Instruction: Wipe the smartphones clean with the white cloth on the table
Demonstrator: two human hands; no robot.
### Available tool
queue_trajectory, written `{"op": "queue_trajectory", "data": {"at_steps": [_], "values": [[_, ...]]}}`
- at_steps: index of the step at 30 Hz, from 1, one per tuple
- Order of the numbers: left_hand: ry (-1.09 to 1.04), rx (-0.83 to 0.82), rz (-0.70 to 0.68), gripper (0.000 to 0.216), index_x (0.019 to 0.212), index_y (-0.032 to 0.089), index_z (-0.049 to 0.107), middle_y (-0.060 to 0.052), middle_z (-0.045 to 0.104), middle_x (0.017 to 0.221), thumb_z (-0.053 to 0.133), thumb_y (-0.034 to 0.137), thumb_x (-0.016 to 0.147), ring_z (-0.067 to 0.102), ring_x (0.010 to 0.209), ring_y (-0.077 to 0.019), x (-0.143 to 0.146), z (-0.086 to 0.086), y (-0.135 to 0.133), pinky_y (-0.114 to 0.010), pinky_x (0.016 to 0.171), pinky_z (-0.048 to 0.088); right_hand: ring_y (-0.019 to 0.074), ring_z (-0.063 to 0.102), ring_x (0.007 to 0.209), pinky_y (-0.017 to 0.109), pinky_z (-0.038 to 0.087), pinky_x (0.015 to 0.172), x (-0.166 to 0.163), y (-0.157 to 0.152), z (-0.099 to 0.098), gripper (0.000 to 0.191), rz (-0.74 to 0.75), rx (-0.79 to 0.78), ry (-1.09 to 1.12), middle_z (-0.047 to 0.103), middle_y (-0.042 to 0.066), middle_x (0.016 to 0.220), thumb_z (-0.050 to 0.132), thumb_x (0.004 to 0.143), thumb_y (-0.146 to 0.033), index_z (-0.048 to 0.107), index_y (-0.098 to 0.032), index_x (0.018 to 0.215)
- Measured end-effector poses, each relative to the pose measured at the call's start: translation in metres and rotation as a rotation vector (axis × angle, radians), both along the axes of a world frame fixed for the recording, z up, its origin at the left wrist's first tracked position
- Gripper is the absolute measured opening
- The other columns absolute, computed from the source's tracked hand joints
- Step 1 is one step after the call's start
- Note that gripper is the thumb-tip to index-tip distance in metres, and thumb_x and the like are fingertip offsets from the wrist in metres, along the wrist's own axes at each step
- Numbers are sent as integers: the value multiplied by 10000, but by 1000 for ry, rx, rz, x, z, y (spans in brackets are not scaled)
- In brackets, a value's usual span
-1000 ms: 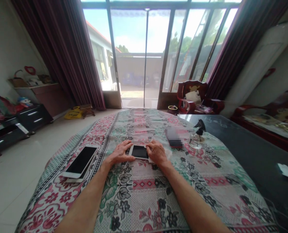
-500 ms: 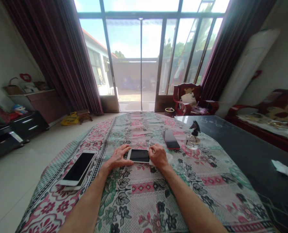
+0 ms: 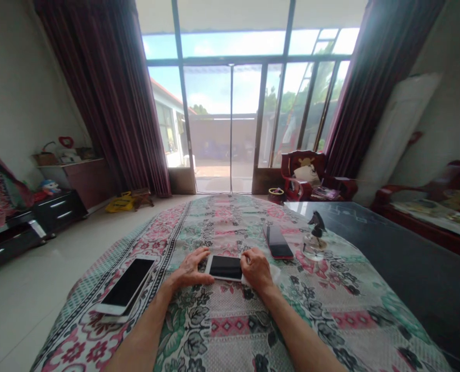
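A white-framed phone (image 3: 225, 267) with a dark screen lies flat on the floral cloth (image 3: 230, 330) in front of me. My left hand (image 3: 191, 268) grips its left end, thumb below and fingers spread above. My right hand (image 3: 256, 268) is curled on its right end, over a white wipe or cloth (image 3: 273, 270) that peeks out beside the hand. What the right fingers pinch is hidden.
Two stacked white phones (image 3: 126, 285) lie at the cloth's left edge. A red-edged phone (image 3: 278, 242) lies at the back right, beside a glass ornament with a dark bird figure (image 3: 315, 235). Bare dark glossy tabletop (image 3: 400, 268) extends right. Red wooden chairs and glass doors stand beyond.
The view has tilted up and shifted, so the table sits lower in the frame. Both hands stay on the ends of the middle phone with little movement.
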State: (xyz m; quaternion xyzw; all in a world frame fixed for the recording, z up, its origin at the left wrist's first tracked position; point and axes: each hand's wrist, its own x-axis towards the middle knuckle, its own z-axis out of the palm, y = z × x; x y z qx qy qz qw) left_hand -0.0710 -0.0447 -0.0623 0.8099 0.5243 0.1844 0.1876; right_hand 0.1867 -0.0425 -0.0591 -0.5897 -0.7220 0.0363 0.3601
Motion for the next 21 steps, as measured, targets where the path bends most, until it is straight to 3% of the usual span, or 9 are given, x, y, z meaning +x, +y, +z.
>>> {"op": "queue_trajectory", "data": {"at_steps": [4,11,21], "values": [[-43,-29,-35,772,1312,168,538,-123,355,1509,763,467,637,310,1390,-312,-6,-1,4,-393,1149,253,157,590,836,225,402,815,1,-1,0,182,14,13,-1,653,55,840,525,821,-140,702,-167,790],[-59,-97,-20,733,1304,207,556,-95,365,1509,767,410,632,279,1408,-293,-3,13,-3,-398,1162,220,152,589,873,213,404,840,0,-2,5,203,63,-12,-6,653,52,878,534,817,-129,727,-182,782],[-85,-109,-6,693,1275,238,589,-53,393,1498,768,420,630,327,1385,-296,-1,20,-8,-370,1147,262,161,577,944,226,383,847,-14,-1,15,220,89,-129,-178,686,38,974,528,865,-208,747,-225,863]]}}
